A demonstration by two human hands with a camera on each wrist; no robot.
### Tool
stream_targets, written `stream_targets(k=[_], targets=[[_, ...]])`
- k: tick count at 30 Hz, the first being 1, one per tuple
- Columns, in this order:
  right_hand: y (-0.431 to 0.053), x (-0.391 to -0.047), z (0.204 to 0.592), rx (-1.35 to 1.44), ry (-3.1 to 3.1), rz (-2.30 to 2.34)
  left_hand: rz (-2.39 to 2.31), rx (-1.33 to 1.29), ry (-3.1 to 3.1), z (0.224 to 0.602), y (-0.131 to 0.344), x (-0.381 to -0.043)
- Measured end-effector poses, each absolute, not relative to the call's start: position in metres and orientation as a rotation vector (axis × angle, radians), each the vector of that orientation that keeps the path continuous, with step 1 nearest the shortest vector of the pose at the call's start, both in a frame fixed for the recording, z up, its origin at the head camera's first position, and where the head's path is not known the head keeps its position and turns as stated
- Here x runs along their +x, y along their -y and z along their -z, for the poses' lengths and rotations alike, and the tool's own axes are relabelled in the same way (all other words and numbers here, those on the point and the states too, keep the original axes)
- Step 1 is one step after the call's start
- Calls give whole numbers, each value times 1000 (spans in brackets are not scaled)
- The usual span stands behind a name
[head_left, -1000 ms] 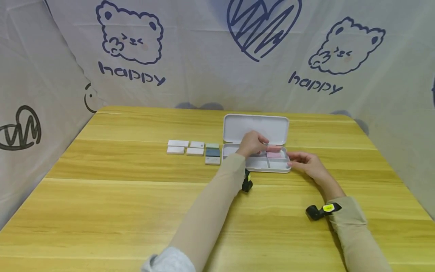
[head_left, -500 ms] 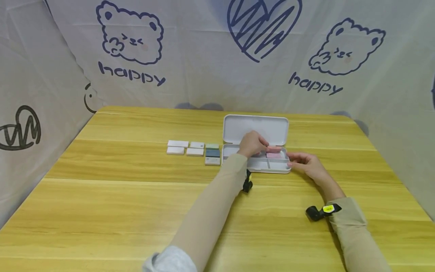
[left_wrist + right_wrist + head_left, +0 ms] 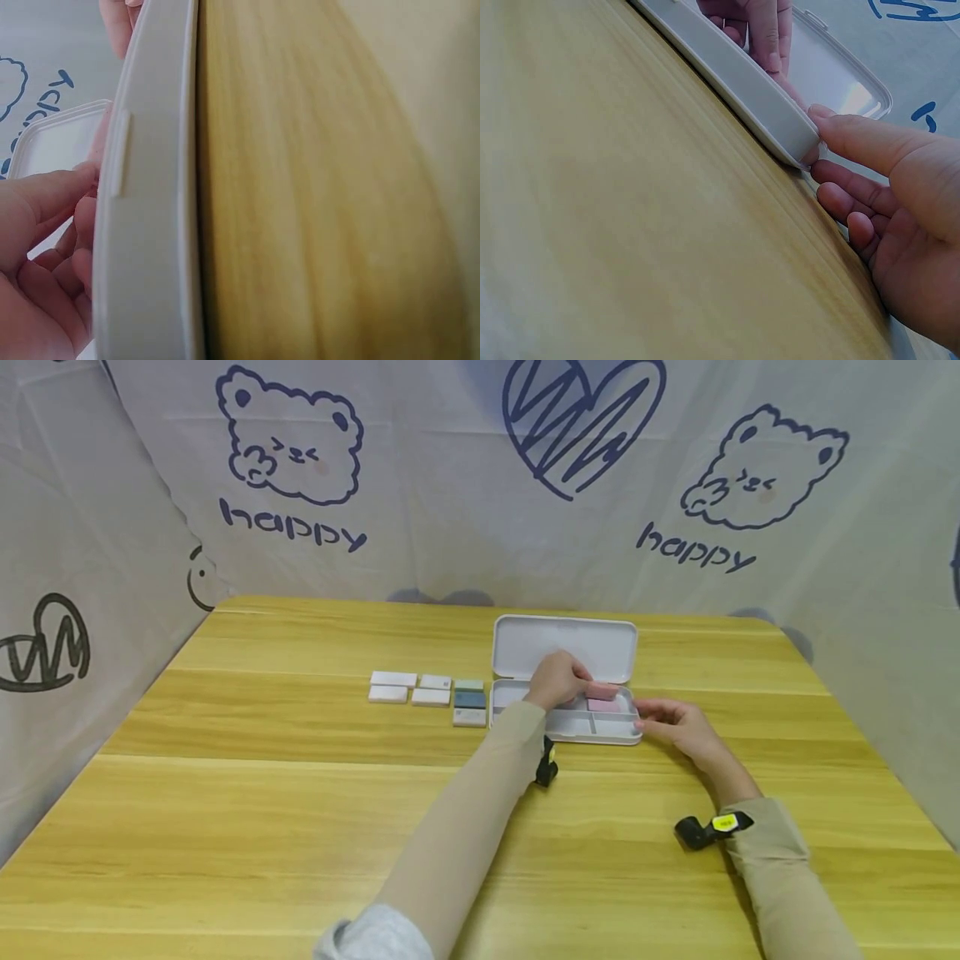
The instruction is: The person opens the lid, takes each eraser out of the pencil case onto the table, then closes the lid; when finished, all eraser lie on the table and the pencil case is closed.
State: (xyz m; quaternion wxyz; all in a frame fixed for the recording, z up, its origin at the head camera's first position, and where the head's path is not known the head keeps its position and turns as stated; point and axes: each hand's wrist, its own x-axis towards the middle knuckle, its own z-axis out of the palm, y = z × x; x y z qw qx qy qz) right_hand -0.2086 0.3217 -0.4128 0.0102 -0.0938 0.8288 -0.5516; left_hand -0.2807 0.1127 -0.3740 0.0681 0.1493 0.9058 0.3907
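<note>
A white hinged case (image 3: 617,741) with several compartments stands on the table, its lid (image 3: 525,643) raised at the back. My left hand (image 3: 557,678) reaches into the back row, and thumb and fingers pinch a small pink rectangular block (image 3: 602,691). Another, paler pink block (image 3: 603,705) lies in the back right compartment, just in front of the held one. At the case's right end my right hand (image 3: 678,727) grips the corner, the thumb (image 3: 847,135) at the rim and the fingers lower down. The left hand and forearm hide the case's left compartments.
Left of the case lie several white blocks (image 3: 393,679), a green block (image 3: 468,685), a blue block (image 3: 470,700) and a greyish white block (image 3: 469,718). A drawn-on white cloth (image 3: 450,510) hangs behind the wooden table (image 3: 262,827).
The pink block in my left hand has tilted slightly, its right end lower. My right hand keeps its grip on the case's end, and the case stays in place.
</note>
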Motion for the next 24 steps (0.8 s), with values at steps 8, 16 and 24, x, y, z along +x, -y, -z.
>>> stream_targets(k=[8,16,24], targets=[[-322,-209,413,-273,-2579,1712,-1231,476,-2691,372,-111,-279],[-321,-209,412,-306,-2581,1717,-1400,444,-2589,370,-109,-275],[-320,-208,412,-300,-2571,1740,-1511,402,-2506,371,-105,-276]])
